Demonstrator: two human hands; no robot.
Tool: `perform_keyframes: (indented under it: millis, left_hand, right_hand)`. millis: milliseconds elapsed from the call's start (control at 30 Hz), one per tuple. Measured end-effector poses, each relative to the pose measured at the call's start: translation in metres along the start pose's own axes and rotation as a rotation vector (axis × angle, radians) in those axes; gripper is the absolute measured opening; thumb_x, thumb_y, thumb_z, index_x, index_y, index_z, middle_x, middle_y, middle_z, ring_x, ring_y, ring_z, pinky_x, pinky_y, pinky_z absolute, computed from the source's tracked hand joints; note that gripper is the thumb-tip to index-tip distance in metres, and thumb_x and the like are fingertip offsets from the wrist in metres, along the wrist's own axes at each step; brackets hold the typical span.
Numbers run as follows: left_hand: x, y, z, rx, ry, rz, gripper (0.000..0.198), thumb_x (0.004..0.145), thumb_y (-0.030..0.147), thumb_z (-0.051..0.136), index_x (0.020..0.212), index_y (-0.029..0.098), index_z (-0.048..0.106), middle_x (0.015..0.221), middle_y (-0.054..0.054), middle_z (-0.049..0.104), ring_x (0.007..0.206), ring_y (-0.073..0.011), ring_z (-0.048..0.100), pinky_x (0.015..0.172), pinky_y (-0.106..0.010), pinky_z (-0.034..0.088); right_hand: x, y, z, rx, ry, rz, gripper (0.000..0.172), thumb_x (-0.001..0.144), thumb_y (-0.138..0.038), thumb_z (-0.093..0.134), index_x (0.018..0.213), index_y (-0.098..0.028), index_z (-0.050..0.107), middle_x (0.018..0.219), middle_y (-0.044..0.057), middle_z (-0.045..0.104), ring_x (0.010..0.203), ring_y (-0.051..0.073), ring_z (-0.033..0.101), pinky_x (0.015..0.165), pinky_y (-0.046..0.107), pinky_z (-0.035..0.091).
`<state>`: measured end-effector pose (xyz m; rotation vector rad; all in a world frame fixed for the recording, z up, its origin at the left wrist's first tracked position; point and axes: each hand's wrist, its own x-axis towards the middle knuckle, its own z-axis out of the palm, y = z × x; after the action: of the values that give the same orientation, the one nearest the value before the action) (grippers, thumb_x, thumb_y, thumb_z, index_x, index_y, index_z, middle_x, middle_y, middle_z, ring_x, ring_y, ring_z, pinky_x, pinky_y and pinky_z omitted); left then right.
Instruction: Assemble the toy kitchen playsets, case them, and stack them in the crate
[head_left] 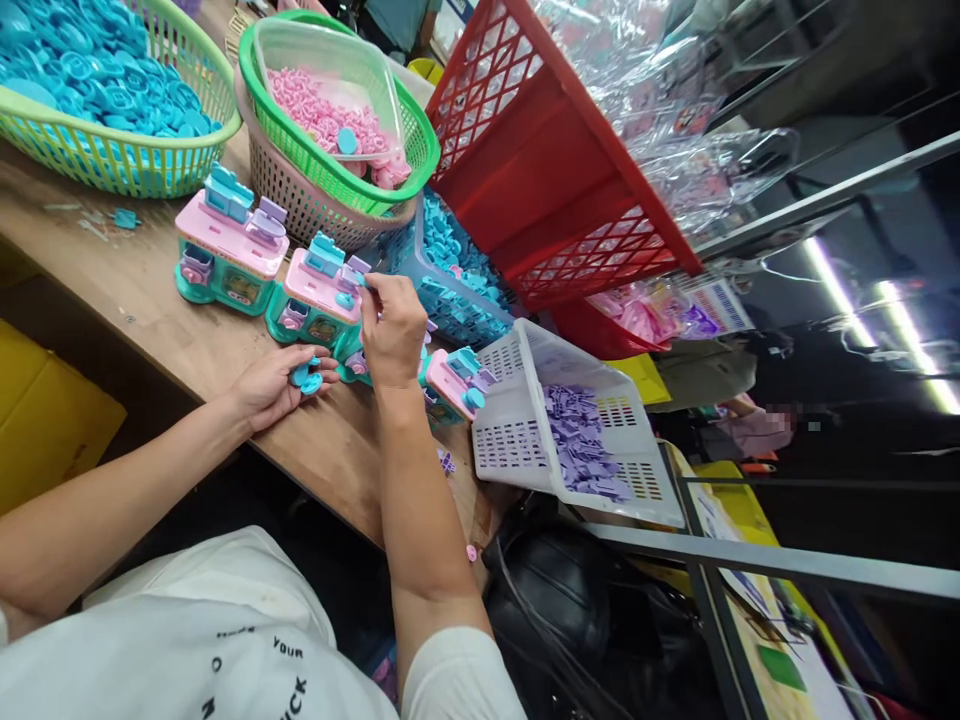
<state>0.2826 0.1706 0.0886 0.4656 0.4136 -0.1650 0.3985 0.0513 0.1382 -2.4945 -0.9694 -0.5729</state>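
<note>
My left hand is palm up near the table's front edge, fingers curled round several round blue plastic pieces. Over a pink-and-teal toy kitchen counter, my right hand pinches what looks like a small blue plastic piece, mostly covered by the fingertips. That counter carries a blue part, a lilac part and a round blue piece on its pink top. To its left stands a similar toy counter. Another toy counter is to the right, and one between is largely hidden behind my right hand.
A green basket of blue pieces is at the back left. Stacked baskets hold a clear tub with pink parts. A blue bin, a tilted red crate and a white basket of lilac parts stand right. A black bag is near my right arm.
</note>
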Motion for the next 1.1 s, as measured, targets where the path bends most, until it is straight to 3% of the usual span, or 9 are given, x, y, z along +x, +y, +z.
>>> perform_keyframes:
  millis: [133, 300, 500, 700, 1100]
  left_hand:
    - [0.001, -0.002, -0.003, -0.014, -0.02, -0.012, 0.017, 0.096, 0.007, 0.052, 0.091, 0.004, 0.068, 0.086, -0.015, 0.072, 0.071, -0.0196, 0.073, 0.06, -0.026, 0.061]
    - [-0.001, -0.001, -0.002, -0.004, -0.016, -0.013, 0.02, 0.097, 0.005, 0.051, 0.088, 0.004, 0.068, 0.084, -0.015, 0.072, 0.068, -0.0182, 0.073, 0.059, -0.025, 0.06]
    - [-0.002, 0.0, 0.001, 0.018, 0.01, -0.031, 0.021, 0.099, 0.005, 0.047, 0.09, 0.004, 0.067, 0.084, -0.014, 0.072, 0.068, -0.0183, 0.074, 0.057, -0.023, 0.061]
    - [0.001, -0.002, -0.005, -0.006, -0.037, -0.023, 0.018, 0.097, 0.006, 0.05, 0.091, 0.004, 0.067, 0.086, -0.014, 0.071, 0.07, -0.0187, 0.074, 0.059, -0.025, 0.062]
    - [0.001, -0.004, -0.005, 0.026, -0.024, -0.018, 0.02, 0.099, 0.006, 0.048, 0.092, 0.004, 0.066, 0.088, -0.016, 0.072, 0.07, -0.0185, 0.074, 0.059, -0.024, 0.061]
  right_hand:
    - [0.0, 0.004, 0.017, -0.019, 0.075, -0.043, 0.021, 0.104, -0.021, 0.048, 0.103, -0.021, 0.069, 0.101, 0.008, 0.067, 0.098, 0.02, 0.065, 0.092, 0.034, 0.053]
    - [-0.011, 0.001, 0.018, -0.051, 0.14, -0.121, 0.022, 0.105, -0.023, 0.047, 0.101, -0.022, 0.068, 0.1, 0.008, 0.068, 0.098, 0.019, 0.065, 0.091, 0.031, 0.052]
    - [-0.011, 0.0, 0.014, -0.064, 0.075, -0.081, 0.021, 0.105, -0.023, 0.049, 0.1, -0.022, 0.069, 0.098, 0.008, 0.067, 0.096, 0.02, 0.064, 0.09, 0.031, 0.05]
    - [-0.007, -0.006, 0.001, -0.099, -0.043, -0.111, 0.021, 0.104, -0.023, 0.051, 0.095, -0.021, 0.069, 0.095, 0.008, 0.064, 0.091, 0.02, 0.061, 0.085, 0.03, 0.047]
    - [0.002, -0.001, -0.014, -0.008, -0.099, -0.154, 0.023, 0.105, -0.025, 0.051, 0.099, -0.021, 0.072, 0.091, 0.005, 0.064, 0.087, 0.017, 0.061, 0.08, 0.029, 0.047]
